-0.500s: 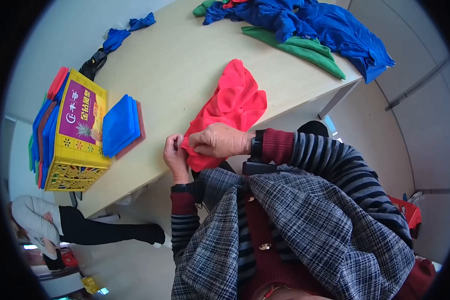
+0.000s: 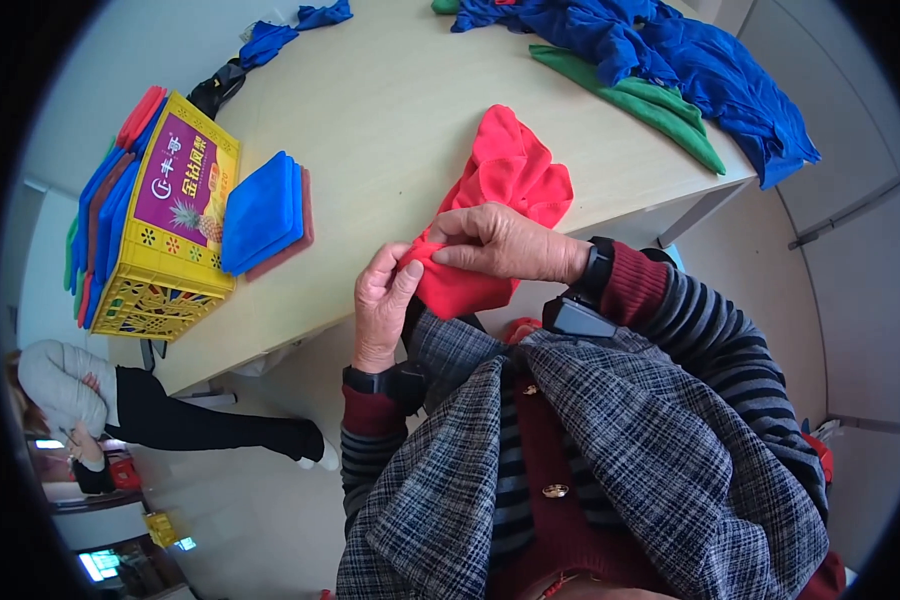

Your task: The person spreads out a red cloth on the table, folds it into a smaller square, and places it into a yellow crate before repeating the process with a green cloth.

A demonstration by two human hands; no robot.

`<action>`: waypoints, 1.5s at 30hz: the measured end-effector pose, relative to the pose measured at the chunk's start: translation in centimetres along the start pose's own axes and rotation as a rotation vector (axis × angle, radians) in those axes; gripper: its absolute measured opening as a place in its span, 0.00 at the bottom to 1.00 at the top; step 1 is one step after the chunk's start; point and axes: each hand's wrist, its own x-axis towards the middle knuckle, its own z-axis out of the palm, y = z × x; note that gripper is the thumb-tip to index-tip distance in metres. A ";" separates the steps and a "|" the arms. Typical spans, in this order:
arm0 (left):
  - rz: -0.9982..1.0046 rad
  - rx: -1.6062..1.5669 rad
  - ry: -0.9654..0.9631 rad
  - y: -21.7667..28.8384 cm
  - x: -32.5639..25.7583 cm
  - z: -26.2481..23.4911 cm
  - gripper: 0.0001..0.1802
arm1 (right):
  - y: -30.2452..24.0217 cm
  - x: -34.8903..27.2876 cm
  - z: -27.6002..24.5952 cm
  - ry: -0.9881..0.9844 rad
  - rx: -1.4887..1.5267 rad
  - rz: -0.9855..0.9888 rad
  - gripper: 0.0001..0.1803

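While two hands' (image 2: 380, 308) (image 2: 518, 246) fingers (image 2: 406, 284) pinch it, one cloth (image 2: 510, 165) — red — bunches; one crate (image 2: 155, 272) leftward.

Workroom, indoor, of a cloth-handling kind; whether it belonged to a shop or a small factory could not be told. One broad pale table (image 2: 390, 130) carried a loose heap of blue cloth (image 2: 715, 85) with green cloth (image 2: 635, 105) beneath its near edge, and a yellow crate (image 2: 165, 305) with flat, folded pieces (image 2: 110, 225) in several colours along one side, a blue stack (image 2: 260, 212) just beside it. Plain light walls (image 2: 820, 110), a second person (image 2: 65, 385) and a lit screen (image 2: 100, 563) completed the surroundings.
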 end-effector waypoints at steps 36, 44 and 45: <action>0.486 1.033 0.474 6.9 3.9 -0.7 0.10 | -8.5 -8.3 -18.3 0.648 -0.787 -0.341 0.05; 0.392 1.116 0.657 5.1 4.0 -4.1 0.10 | -6.1 -9.9 -21.5 0.649 -0.944 -0.422 0.12; 0.390 1.122 0.660 5.2 3.9 -4.7 0.10 | -5.7 -10.3 -21.8 0.719 -0.951 -0.472 0.11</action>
